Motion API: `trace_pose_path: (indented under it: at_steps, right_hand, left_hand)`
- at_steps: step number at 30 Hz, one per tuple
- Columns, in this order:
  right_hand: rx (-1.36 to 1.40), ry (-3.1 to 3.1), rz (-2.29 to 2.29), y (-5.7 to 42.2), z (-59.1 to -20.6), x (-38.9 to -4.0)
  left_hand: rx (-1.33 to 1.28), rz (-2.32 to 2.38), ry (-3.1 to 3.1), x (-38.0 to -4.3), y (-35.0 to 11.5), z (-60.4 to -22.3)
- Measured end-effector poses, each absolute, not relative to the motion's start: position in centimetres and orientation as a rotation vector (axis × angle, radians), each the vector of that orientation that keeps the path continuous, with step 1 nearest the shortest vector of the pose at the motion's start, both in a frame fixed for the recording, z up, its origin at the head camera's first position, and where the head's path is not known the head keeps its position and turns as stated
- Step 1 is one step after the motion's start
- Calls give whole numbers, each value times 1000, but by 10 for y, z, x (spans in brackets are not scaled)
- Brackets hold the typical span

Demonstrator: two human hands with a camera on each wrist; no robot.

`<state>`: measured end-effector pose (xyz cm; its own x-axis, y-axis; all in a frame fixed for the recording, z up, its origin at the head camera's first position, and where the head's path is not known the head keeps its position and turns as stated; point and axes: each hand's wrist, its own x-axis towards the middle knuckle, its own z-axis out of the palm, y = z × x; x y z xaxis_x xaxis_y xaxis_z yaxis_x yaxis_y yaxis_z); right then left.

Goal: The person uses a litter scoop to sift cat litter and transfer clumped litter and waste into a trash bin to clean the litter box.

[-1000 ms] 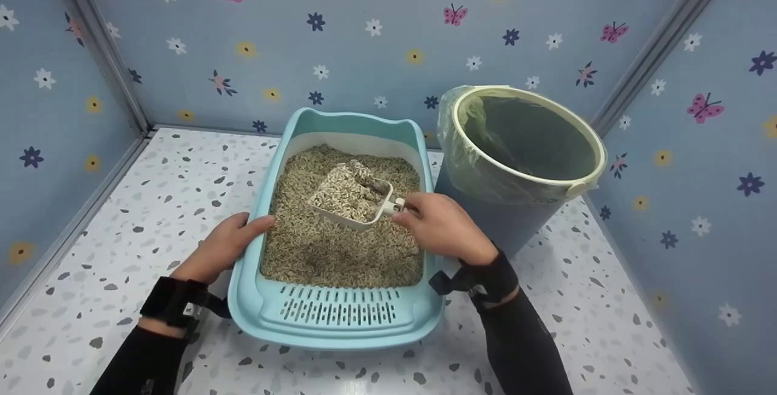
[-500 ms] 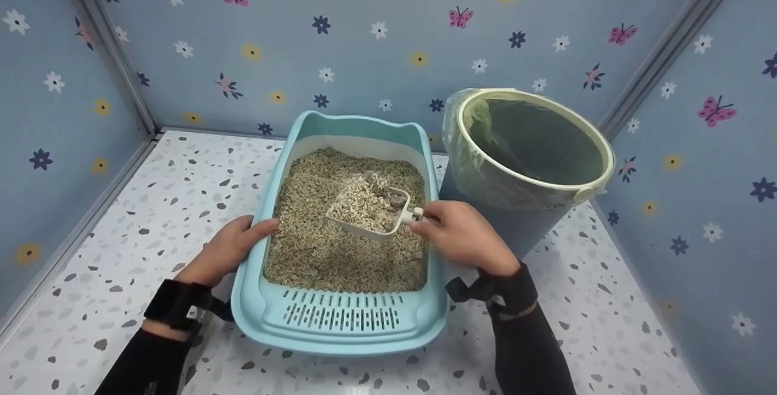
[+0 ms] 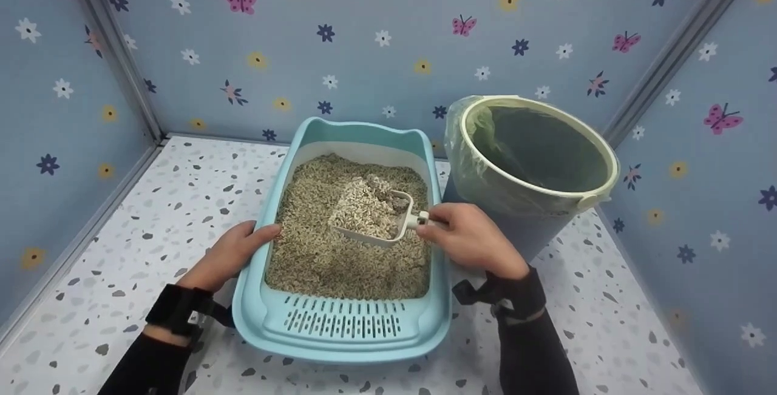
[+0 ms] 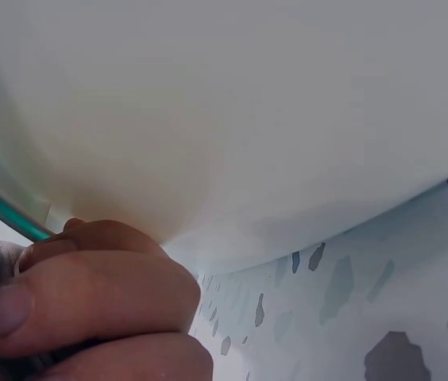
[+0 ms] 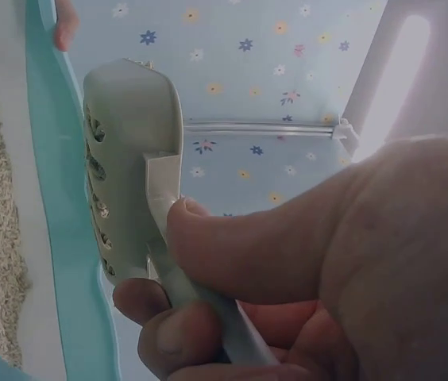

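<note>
R hand [image 3: 470,234] is pinching the litter scoop's [image 5: 133,151] handle btwn thumb & curled fingers; scoop head, w/ pellets [image 3: 362,207], is projecting L past the fingertips, hovering above litter [image 3: 340,270] in the litter box [image 3: 343,346]. L hand [image 3: 227,254] is gripping the box's L rim, thumb over edge. Lined trash can [image 3: 534,225] is standing just R of box.
</note>
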<state>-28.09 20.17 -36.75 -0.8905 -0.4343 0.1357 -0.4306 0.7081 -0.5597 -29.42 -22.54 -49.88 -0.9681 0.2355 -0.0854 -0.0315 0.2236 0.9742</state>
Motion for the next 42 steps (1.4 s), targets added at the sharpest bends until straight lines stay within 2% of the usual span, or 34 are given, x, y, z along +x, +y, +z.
trace_pose_path:
  at_steps: [16,24,33,42]
  right_hand:
    - [-785,2885,-1025,234,-358,-279]
    - [-845,2854,-1008,210,-368,-288]
    - [-806,2879,-941,235,-359,-282]
    - [-862,2775,-980,221,-364,-285]
  left_hand:
    - [216,1828,2286,-295,-223,-497]
    - [213,1824,2299,-294,-227,-499]
    - [224,1807,2317,-297,-222,-498]
    - [194,1795,2320,-295,-224,-498]
